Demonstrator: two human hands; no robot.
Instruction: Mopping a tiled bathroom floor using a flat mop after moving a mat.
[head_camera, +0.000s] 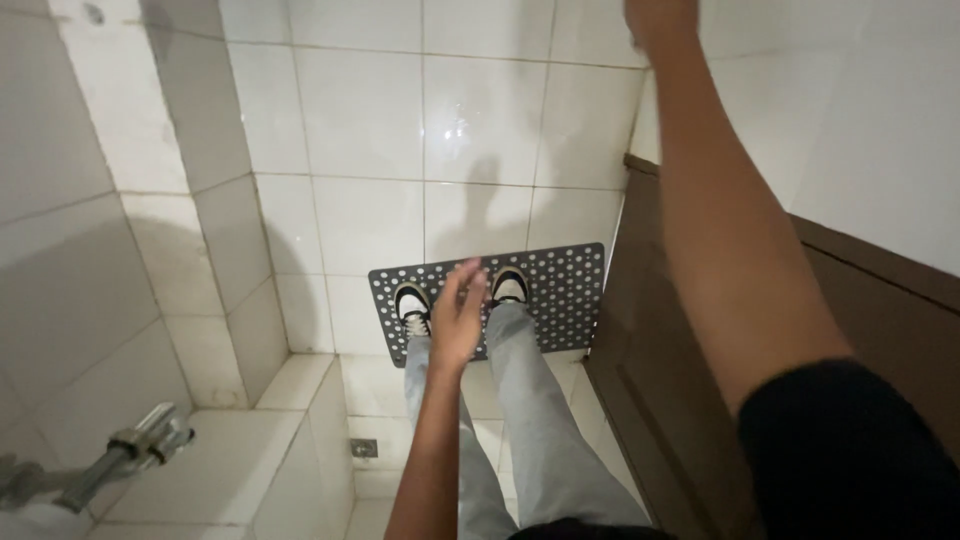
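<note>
White glossy tiles cover the floor (430, 150) and the wall (60, 250) on the left, with thin grey grout lines and a bright glare spot near the middle. A dark brown wooden door (660, 380) runs along the right side, its panel partly hidden behind the raised right arm. A grey mat (570, 290) punched with round holes lies flat on the floor against the door's edge; 2 feet in black and white shoes (412, 308) stand on it, below light grey trousers. A metal pipe fitting (130, 455) juts from the wall at lower left, its end cut off by the picture's edge. A small square drain (363, 447) sits in the floor near the step.

The left hand (458, 315) hangs in the air above the shoes, grip wide, fingers spread and blurred, holding nothing. The right hand (660, 18) reaches up near the door, cut off at the top edge; its grip cannot be told.
</note>
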